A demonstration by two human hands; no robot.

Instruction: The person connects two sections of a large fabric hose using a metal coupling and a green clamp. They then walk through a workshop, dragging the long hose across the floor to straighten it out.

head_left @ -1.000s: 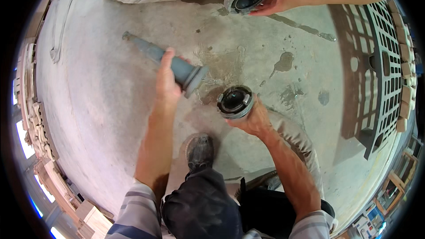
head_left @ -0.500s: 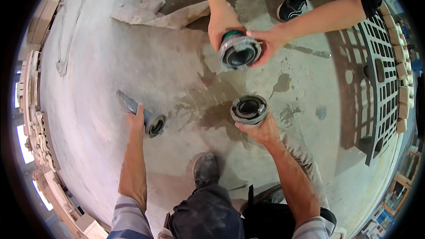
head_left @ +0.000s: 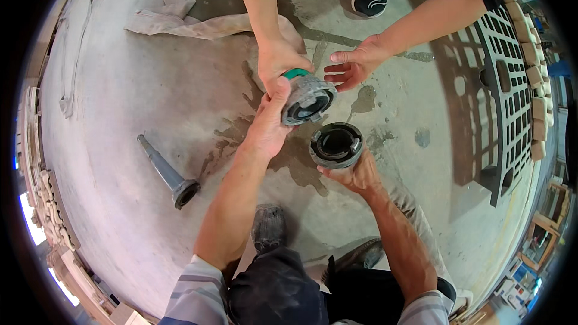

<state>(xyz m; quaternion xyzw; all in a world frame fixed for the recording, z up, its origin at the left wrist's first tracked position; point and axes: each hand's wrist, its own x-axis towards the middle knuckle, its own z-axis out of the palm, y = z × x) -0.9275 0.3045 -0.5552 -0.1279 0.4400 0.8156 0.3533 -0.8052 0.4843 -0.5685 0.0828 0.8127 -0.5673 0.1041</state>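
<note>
My left hand is closed round a grey metal hose coupling with a green band behind it. A co-worker's hand grips the same coupling from behind, and their other hand is off it with fingers spread. My right hand holds a second hose coupling, its dark open mouth facing up; a pale flat hose passes beside my right forearm. The two couplings are close together but apart. To the left, a grey tapered hose nozzle lies on the floor, untouched.
A pale flat hose lies folded on the concrete floor beyond the co-worker's hand. Wet patches mark the middle. A dark slotted grid panel stands at the right beside wooden blocks. My boot is below.
My left hand has let go of the nozzle, now on the floor, and moved right and away onto the co-worker's coupling. One of the co-worker's hands has come off that coupling.
</note>
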